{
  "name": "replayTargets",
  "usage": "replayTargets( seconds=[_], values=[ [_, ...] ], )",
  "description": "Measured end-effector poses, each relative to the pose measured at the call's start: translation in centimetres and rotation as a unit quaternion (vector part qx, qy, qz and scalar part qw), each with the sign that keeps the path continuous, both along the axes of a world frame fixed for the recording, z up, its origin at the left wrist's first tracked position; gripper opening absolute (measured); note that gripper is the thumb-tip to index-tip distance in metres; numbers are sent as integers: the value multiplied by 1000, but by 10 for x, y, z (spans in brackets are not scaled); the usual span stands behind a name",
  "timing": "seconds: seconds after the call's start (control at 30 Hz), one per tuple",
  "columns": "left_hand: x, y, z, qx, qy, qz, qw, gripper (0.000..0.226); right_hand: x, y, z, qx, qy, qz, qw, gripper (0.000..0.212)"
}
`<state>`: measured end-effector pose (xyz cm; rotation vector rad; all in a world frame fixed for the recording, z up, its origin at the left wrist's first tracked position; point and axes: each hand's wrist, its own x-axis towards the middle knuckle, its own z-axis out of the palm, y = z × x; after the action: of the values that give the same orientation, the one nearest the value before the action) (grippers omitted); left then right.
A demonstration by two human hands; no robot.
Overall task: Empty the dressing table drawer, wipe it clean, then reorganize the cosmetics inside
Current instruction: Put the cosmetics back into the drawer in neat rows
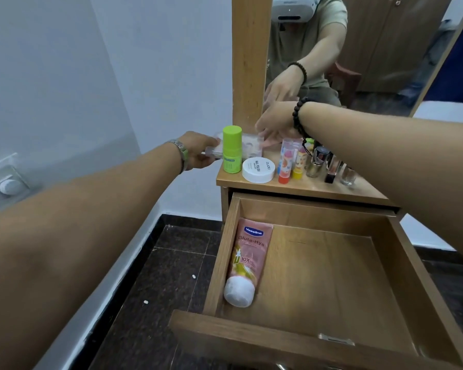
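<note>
Lying well below hands (201, 152), tube (247, 260)

The open wooden drawer (318, 265) holds one pink lotion tube with a white cap (247, 260), lying along its 9 o'clock wall, cap toward 6 o'clock. On the wooden tabletop (332, 189) at 12 o'clock, a lime-green cylindrical bottle (231, 149) stands leftmost; a round white plastic jar (258, 169) sits at its 3 o'clock, then two clear-capped sticks (290, 161), then small glass bottles (329, 164).
</note>
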<state>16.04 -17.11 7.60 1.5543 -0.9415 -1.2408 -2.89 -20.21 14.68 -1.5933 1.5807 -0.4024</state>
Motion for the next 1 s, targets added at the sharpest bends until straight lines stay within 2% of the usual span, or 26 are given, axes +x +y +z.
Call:
replayTargets(
  seconds=[0.07, 0.2, 0.27, 0.3, 0.33, 0.37, 0.43, 0.57, 0.6, 0.67, 0.73, 0.8, 0.9, 1.0],
  values=[
    [6, 1, 0, 4, 23, 11, 1000, 14, 0, -4, -1, -12, 10, 9, 1000, 38],
    [25, 11, 2, 8, 51, 44, 998, 6, -8, -12, 3, -18, -34, 0, 999, 16],
    [43, 19, 4, 3, 55, 74, 996, 7, -18, -14, 6, -111, 24, 13, 993, 24],
    [52, 24, 5, -1, 57, 91, 994, 7, -21, -10, 9, -165, 121, 57, 977, 27],
    [62, 30, 7, -4, 64, 107, 992, 7, -27, -1, 9, -225, 160, 80, 958, 28],
    [72, 36, 8, -9, 72, 123, 990, 9, -31, 5, 13, -231, 179, 99, 951, 28],
    [91, 52, 14, -24, 75, 145, 986, 12, -39, 12, 24, -227, 71, 46, 970, 29],
    [112, 91, 30, -61, 78, 124, 987, 8, -58, 52, 32, -251, -20, 27, 967, 34],
    [112, 103, 34, -72, 80, 110, 988, 13, -64, 67, 33, -255, -40, 24, 966, 35],
    [103, 132, 43, -85, 71, 81, 991, 24, -79, 98, 32, -286, -23, 39, 957, 37],
    [81, 161, 51, -84, 52, 51, 994, 21, -95, 133, 27, -299, -2, 66, 952, 38],
    [51, 189, 57, -77, 55, 33, 995, 14, -105, 174, 19, -277, -17, 110, 954, 39],
    [-1, 217, 54, -53, 73, 18, 996, 16, -120, 232, 0, -241, 1, 179, 954, 47],
    [-54, 227, 37, -29, 91, -23, 995, 16, -133, 270, -24, -182, -2, 198, 963, 57]
  ],
)
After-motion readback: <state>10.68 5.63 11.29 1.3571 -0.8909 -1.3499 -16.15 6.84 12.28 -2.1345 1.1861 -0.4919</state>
